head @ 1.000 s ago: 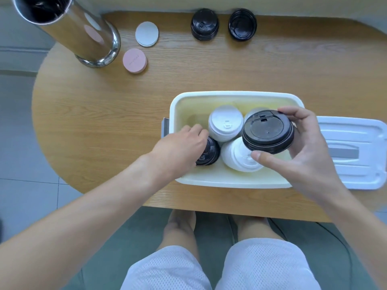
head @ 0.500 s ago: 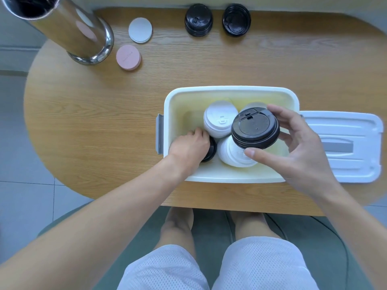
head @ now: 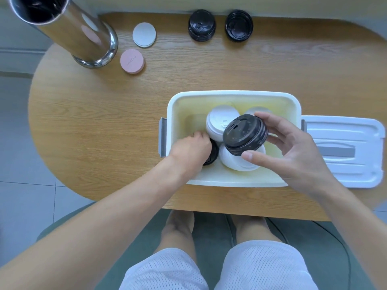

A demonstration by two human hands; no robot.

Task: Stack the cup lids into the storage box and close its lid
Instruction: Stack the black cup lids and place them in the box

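A stack of black cup lids (head: 245, 135) is held above the storage box (head: 233, 96) by the right hand (head: 293, 151); it is pinched between the thumb at its near edge and the curled fingers (head: 266, 116) at its far side, tilted slightly. The left hand (head: 190, 149) is lowered into the left part of the box, its fingers curled round another black lid stack (head: 212, 152) that is seen only as a dark sliver beside the knuckles.

Inside the box, a white lid stack (head: 219, 120) is seen towards the far wall and a second white stack (head: 236, 162) near the front wall, both partly covered by the held black stack. A third white shape (head: 252, 110) behind the right fingers is too hidden to be made out.

The box's own lid (head: 343, 149) is laid flat on the worktop (head: 104, 122) just beside the box's right end. At the worktop's far edge, two black lid stacks (head: 201, 25) (head: 238, 25) are set side by side. Further left, a white disc (head: 144, 34), a pink disc (head: 132, 61) and a tall metal cylinder (head: 69, 30) are seen, the cylinder's top cut off by the frame.
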